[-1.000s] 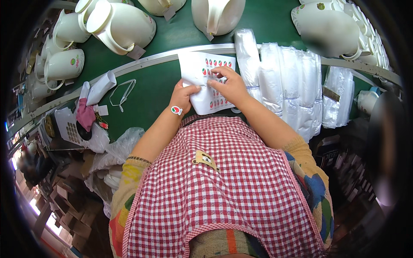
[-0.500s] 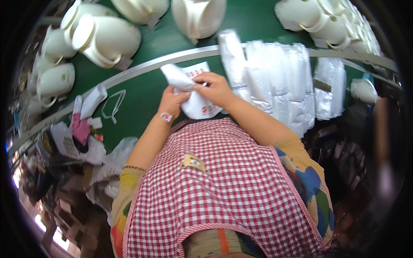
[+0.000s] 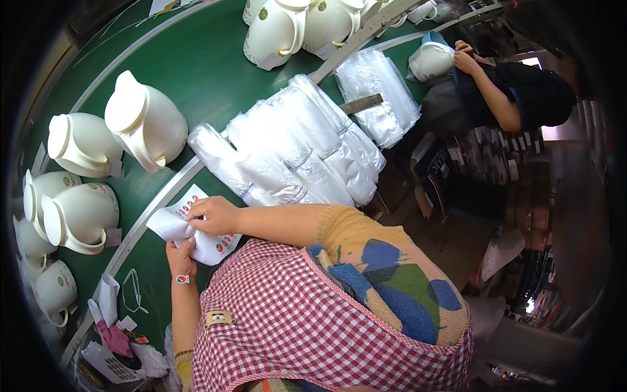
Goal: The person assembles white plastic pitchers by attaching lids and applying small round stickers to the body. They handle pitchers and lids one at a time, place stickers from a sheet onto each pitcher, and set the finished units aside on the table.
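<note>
A white sticker sheet (image 3: 205,247) with rows of small red and green stickers is in front of my apron, its upper left part curled over. My left hand (image 3: 181,257) grips its lower left edge, thumb on top. My right hand (image 3: 215,215) is closed in a pinch at the fold of the sheet; whether a loose sticker is between its fingertips is hidden. A round red and green sticker (image 3: 182,279) is stuck on my left wrist. Just beyond the sheet runs the metal rail (image 3: 171,191) of the green work surface.
White lidded pitchers (image 3: 160,124) stand beyond the rail. Stacks of clear plastic bags (image 3: 281,140) lie right of my hands, with a flat strip (image 3: 361,103) on one stack. A pink cloth (image 3: 115,340) lies at lower left. Far right, a co-worker (image 3: 499,91) handles a white vessel (image 3: 431,62).
My view has swung to the right, bringing the co-worker into sight. Both hands stay on the sticker sheet, which now shows more of its printed rows.
</note>
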`<state>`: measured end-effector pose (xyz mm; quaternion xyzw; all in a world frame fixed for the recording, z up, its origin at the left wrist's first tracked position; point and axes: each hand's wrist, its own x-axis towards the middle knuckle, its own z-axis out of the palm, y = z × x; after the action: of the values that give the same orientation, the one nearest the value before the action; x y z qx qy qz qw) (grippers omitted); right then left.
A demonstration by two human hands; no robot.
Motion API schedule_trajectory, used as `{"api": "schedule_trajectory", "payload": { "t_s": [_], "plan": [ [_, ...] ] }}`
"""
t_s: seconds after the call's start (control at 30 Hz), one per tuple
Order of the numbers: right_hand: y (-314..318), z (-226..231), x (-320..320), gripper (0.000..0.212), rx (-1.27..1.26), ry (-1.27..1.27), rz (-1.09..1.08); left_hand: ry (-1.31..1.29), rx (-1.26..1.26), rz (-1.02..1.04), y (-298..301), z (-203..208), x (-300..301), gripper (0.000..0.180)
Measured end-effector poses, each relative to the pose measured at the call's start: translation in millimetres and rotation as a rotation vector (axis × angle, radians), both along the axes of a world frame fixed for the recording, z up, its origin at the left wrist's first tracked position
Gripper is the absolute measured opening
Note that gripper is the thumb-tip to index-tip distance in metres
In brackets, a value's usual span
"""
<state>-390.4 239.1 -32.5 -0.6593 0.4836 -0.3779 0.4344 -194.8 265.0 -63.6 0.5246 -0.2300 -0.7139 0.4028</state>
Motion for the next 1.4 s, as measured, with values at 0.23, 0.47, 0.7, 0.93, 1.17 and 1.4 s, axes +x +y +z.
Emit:
{"api": "schedule_trajectory", "payload": {
  "t_s": [0.23,0.47,0.7,0.93,1.17,1.4],
  "plan": [
    [-1,-4,4,0.016,0.044,-0.018,-0.007,0.024,-0.005,-0.005,2,-2,11,0.050],
    [-3,-10,2,0.015,0.133,-0.037,-0.065,0.052,-0.025,-0.047,2,-9,23,0.049],
    [-10,5,-21,0.012,0.136,0.042,-0.132,0.040,-0.044,0.000,-4,-10,32,0.048],
    [-15,-2,3,0.015,-0.302,0.161,-0.051,0.001,0.046,0.116,-13,2,26,0.047],
    [-6,57,33,0.012,-0.651,0.293,0.137,0.026,0.033,0.125,-15,19,6,0.039],
    [1,61,55,0.019,-0.780,0.414,0.358,0.269,0.064,0.147,-9,23,-7,0.023]
  ]
}}
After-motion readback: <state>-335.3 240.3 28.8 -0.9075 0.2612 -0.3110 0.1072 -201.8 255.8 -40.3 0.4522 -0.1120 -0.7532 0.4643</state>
